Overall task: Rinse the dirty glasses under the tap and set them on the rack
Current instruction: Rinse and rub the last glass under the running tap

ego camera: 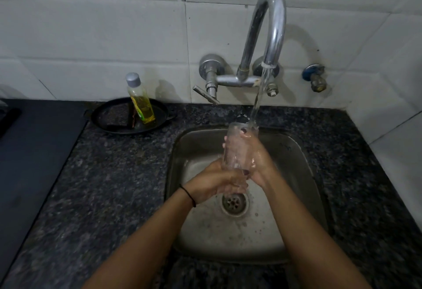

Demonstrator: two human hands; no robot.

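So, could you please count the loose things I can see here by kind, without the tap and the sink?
Drinking glass: 1, held by the left hand and the right hand under the running water
Bottle of yellow liquid: 1, standing in the pan
Black pan: 1, on the counter
Total: 3

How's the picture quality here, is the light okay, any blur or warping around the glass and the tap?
Head view: dim, flat light, with the tap casting a soft curved shadow on the tiles to its right. The wide lens bows the tile lines and counter edges. The glass is smeared by motion and running water, so its outline blends into the right hand and left hand. The counter is grainy.
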